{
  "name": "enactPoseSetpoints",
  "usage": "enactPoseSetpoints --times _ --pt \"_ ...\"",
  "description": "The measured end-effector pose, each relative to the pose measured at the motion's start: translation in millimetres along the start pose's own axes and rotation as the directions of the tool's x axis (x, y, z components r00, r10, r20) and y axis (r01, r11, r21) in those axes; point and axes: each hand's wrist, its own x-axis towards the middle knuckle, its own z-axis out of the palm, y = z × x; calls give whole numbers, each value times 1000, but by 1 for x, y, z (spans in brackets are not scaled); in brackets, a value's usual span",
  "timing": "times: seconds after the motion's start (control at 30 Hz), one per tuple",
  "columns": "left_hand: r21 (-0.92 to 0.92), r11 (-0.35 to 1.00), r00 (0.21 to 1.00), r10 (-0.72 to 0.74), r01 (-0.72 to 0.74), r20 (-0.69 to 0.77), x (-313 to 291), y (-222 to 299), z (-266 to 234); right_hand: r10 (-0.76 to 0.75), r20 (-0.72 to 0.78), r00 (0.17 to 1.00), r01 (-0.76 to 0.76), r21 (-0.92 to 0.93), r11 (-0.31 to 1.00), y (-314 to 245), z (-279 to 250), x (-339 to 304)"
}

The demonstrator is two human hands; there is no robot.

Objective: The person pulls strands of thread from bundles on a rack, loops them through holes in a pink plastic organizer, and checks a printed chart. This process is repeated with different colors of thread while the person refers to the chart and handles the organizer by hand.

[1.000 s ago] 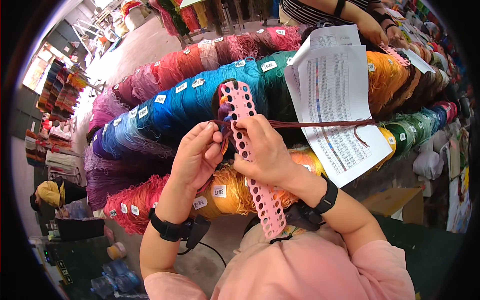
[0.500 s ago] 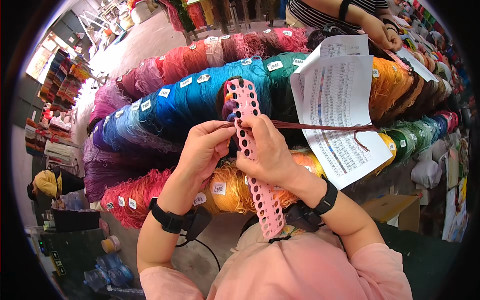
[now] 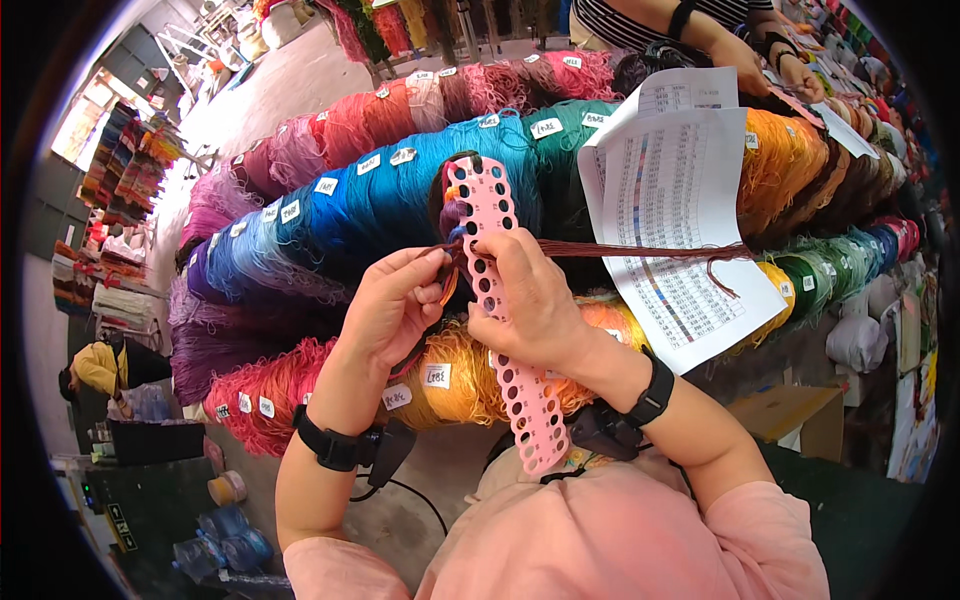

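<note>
Head view: mid-threading; right hand (image 3: 530, 305) clamped round the pink hole-punched thread card (image 3: 505, 320), held upright over the skeins; left hand (image 3: 395, 305) pinching dark red floss (image 3: 640, 250) at a hole, probably; next needs a snug pull through.

Big bank of bundled thread skeins (image 3: 400, 190) curving across in front of me, purples on the left, blues and teals in the middle, oranges and greens to the right, small white paper tags (image 3: 326, 185) dotted along them. Lying on the skeins' right half, white printed colour-chart sheets (image 3: 680, 220). Beyond the skeins, top right, another person's forearm (image 3: 700, 35). Below the skeins' right end, a brown cardboard box (image 3: 790, 420).
</note>
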Motion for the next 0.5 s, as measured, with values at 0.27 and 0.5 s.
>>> enactPoseSetpoints --times 0.27,0.5 --pt "-395 917 981 28 52 193 -16 12 -12 -29 -27 999 28 -35 999 2 4 -2" --pt "-278 961 938 94 2 332 -31 9 -30 -29 3 1000 29 -44 999 4 4 -2"
